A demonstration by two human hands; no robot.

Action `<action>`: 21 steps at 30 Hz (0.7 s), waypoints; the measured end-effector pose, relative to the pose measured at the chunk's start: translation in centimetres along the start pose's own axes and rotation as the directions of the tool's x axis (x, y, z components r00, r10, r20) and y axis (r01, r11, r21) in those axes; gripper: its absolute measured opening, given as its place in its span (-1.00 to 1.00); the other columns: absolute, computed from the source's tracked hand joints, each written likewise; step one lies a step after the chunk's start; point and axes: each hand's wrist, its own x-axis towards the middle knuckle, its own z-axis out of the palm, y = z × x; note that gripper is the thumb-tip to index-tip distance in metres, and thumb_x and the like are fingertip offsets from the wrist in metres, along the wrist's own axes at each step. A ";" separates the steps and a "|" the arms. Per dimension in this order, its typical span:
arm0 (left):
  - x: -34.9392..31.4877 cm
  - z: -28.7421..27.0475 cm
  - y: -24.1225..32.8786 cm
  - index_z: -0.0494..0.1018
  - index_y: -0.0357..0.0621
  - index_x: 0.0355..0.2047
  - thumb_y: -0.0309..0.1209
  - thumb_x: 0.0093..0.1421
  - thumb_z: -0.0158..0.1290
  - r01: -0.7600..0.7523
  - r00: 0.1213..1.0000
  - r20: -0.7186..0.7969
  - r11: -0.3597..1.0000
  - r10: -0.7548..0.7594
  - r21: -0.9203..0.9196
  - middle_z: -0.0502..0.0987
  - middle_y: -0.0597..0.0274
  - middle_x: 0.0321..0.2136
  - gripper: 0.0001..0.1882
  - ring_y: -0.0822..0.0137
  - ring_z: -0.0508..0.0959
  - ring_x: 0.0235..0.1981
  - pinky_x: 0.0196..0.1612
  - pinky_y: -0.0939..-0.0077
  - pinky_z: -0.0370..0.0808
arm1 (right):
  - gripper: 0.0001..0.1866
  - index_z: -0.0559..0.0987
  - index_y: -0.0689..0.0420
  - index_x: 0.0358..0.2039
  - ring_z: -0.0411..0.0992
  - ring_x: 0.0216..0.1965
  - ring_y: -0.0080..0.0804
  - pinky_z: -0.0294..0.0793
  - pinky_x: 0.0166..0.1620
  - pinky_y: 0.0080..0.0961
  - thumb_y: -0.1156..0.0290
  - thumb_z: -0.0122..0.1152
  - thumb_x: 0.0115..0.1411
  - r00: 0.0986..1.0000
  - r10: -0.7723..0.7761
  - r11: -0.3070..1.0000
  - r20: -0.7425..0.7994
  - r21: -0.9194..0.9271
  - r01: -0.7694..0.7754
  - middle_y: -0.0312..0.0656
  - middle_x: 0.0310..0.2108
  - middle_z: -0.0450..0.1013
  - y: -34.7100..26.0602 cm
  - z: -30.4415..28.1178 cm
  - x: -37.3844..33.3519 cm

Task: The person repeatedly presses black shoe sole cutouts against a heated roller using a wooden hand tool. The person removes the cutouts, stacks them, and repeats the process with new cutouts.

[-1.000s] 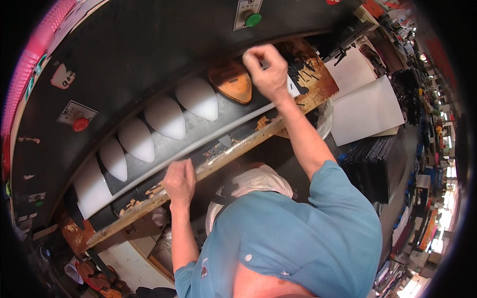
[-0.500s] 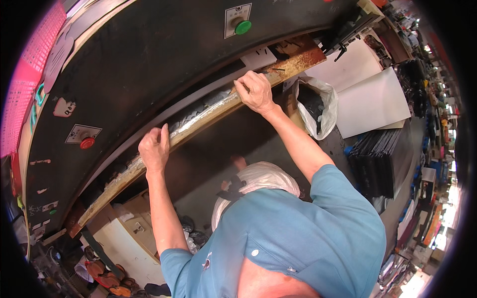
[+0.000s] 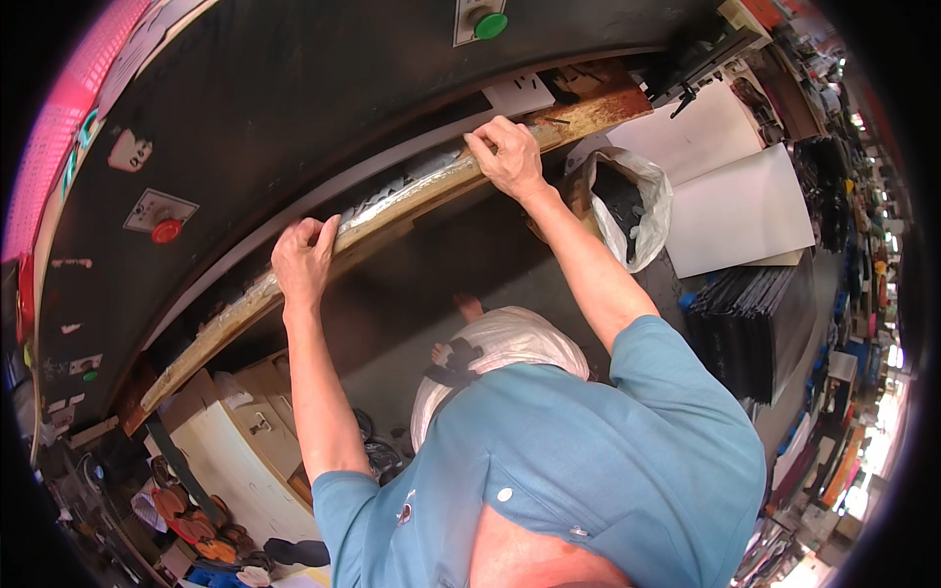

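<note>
A long wooden ledge (image 3: 392, 224) runs slantwise under the front of a black machine, with a shiny silvery strip (image 3: 420, 186) along its top. Over its left half is my left hand (image 3: 304, 260), thumb and forefinger pinched at the strip. Farther right, my right hand (image 3: 508, 159) rests on the same ledge with fingers curled in. Whatever lies between the fingertips of either hand is hidden or too small to name. Dark scraps (image 3: 377, 201) lie in the narrow gap behind the strip, between the two hands.
The black machine panel (image 3: 323, 108) carries a red button (image 3: 167, 230) and a green button (image 3: 489, 25). At right are a white-lined bin (image 3: 655, 211), pale sheets (image 3: 740, 211) and a stack of black sheets (image 3: 745, 333). A pale cabinet (image 3: 235, 461) stands at lower left.
The view has shifted, so the machine and ledge sit higher at left. My left fingers have come down closer onto the ledge; my right hand keeps about the same place on it.
</note>
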 end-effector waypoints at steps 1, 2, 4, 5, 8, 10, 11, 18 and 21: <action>-0.1 0.1 0.0 0.61 -0.22 -0.48 -0.13 0.26 0.37 0.007 1.000 -0.004 1.000 -0.007 -0.001 0.56 0.01 -0.52 -0.61 -0.03 0.59 -0.42 -0.26 0.12 0.51 | -0.83 0.64 0.05 -0.46 0.53 -0.40 -0.21 0.43 -0.23 -0.27 0.34 0.43 0.24 1.000 -0.004 1.000 0.003 -0.001 0.004 -0.29 -0.45 0.53 0.1 0.0 -0.1; -0.4 0.2 0.0 0.61 -0.22 -0.47 -0.13 0.26 0.37 0.014 1.000 -0.006 1.000 -0.014 -0.002 0.55 0.01 -0.52 -0.61 -0.03 0.58 -0.42 -0.27 0.12 0.50 | -0.84 0.64 0.06 -0.45 0.54 -0.40 -0.20 0.44 -0.23 -0.28 0.36 0.44 0.24 1.000 -0.008 1.000 0.005 -0.003 0.008 -0.29 -0.43 0.54 0.1 -0.1 -0.3; -1.1 0.5 -0.1 0.57 -0.24 -0.49 -0.17 0.26 0.37 0.022 1.000 -0.007 1.000 -0.022 -0.019 0.53 0.02 -0.51 -0.61 -0.03 0.56 -0.40 -0.27 0.11 0.48 | -0.84 0.65 0.07 -0.42 0.53 -0.39 -0.20 0.43 -0.20 -0.28 0.34 0.43 0.27 1.000 -0.006 1.000 0.005 0.005 0.006 -0.28 -0.43 0.53 0.2 -0.2 -0.9; -1.7 0.7 -0.1 0.56 -0.24 -0.50 -0.18 0.25 0.37 0.021 1.000 -0.006 1.000 -0.021 -0.017 0.52 0.02 -0.50 -0.61 -0.03 0.57 -0.39 -0.27 0.10 0.48 | -0.84 0.65 0.07 -0.41 0.53 -0.39 -0.21 0.42 -0.20 -0.29 0.34 0.43 0.28 1.000 -0.004 1.000 0.011 0.002 0.004 -0.28 -0.43 0.53 0.2 -0.4 -1.5; -4.2 1.3 0.3 0.51 -0.22 -0.51 -0.23 0.22 0.39 0.003 1.000 -0.022 1.000 -0.003 -0.012 0.50 0.04 -0.48 -0.63 -0.05 0.55 -0.35 -0.26 0.05 0.47 | -0.84 0.66 0.07 -0.41 0.51 -0.40 -0.27 0.40 -0.18 -0.32 0.33 0.43 0.29 0.999 0.021 0.999 0.037 0.045 -0.023 -0.31 -0.44 0.52 -0.1 -1.2 -3.8; -6.5 1.4 1.2 0.51 -0.21 -0.52 -0.25 0.21 0.40 -0.001 1.000 -0.011 1.000 0.001 -0.021 0.49 0.05 -0.48 -0.64 -0.06 0.54 -0.36 -0.26 0.04 0.46 | -0.79 0.70 0.01 -0.47 0.55 -0.33 -0.24 0.42 -0.08 -0.26 0.25 0.41 0.29 0.984 0.152 0.984 0.092 0.084 -0.160 -0.31 -0.40 0.56 -0.6 -2.6 -5.9; -7.7 1.4 1.7 0.51 -0.20 -0.52 -0.28 0.20 0.41 -0.043 0.999 -0.024 0.999 0.042 -0.022 0.48 0.06 -0.48 -0.65 -0.06 0.52 -0.38 -0.28 0.04 0.45 | -0.81 0.72 0.03 -0.45 0.55 -0.39 -0.27 0.45 -0.14 -0.30 0.25 0.43 0.28 0.956 0.263 0.948 0.133 0.150 -0.282 -0.27 -0.41 0.58 -1.0 -3.3 -6.8; -14.4 -0.7 5.1 0.52 -0.24 -0.54 -0.43 0.17 0.42 0.000 0.999 0.039 0.993 0.005 -0.116 0.48 0.09 -0.54 -0.71 0.04 0.49 -0.46 -0.36 0.14 0.40 | -0.78 0.69 0.29 -0.23 0.58 -0.25 -0.40 0.57 -0.14 -0.44 0.44 0.54 0.21 0.978 0.211 0.954 0.005 0.219 -0.207 -0.21 -0.28 0.60 -4.3 -7.6 -7.6; -14.7 -1.2 3.6 0.53 -0.23 -0.50 -0.56 0.15 0.42 -0.020 0.998 0.052 0.945 0.039 -0.325 0.53 0.11 -0.55 -0.77 0.07 0.53 -0.53 -0.43 0.22 0.45 | -0.06 0.45 0.29 0.35 0.33 0.33 0.10 0.33 0.41 -0.14 0.03 0.60 0.07 0.948 0.174 0.978 0.266 0.068 -0.198 0.21 0.33 0.32 -5.5 -2.7 -4.2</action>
